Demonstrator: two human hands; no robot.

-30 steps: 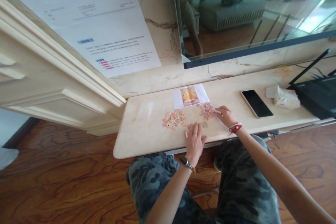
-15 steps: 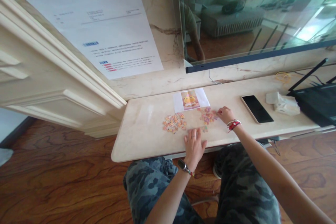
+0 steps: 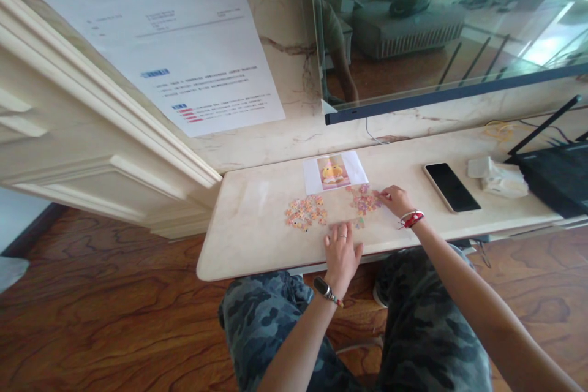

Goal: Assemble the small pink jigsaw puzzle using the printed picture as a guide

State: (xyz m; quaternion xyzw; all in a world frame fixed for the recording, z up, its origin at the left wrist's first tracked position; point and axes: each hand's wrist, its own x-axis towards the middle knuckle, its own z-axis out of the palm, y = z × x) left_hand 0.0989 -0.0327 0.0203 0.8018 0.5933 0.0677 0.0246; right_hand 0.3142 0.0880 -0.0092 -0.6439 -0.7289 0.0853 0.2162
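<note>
On the pale ledge [image 3: 257, 220] lie two loose heaps of small jigsaw pieces. An orange and yellow heap [image 3: 305, 212] is on the left, and a pink and purple heap [image 3: 362, 199] is to its right. My left hand [image 3: 342, 251] rests flat on the ledge's front part, fingers spread, beside a few greenish jigsaw pieces [image 3: 358, 222]. At the right edge of the purple heap, my right hand [image 3: 397, 199] has its fingertips pinched together; whatever is between them is too small to make out. Behind the heaps lies a white sheet with a picture of yellow figures [image 3: 333, 171].
A phone [image 3: 452, 187] lies to the right of my right hand, with a pack of tissues [image 3: 500, 177] and a black router [image 3: 554, 174] beyond it. A television [image 3: 441, 24] hangs above the ledge. A printed sheet [image 3: 184, 55] is on the wall.
My right hand's fingers have stretched slightly further out at the purple heap's edge. My left hand stays flat in nearly the same place. The camera view has shifted slightly.
</note>
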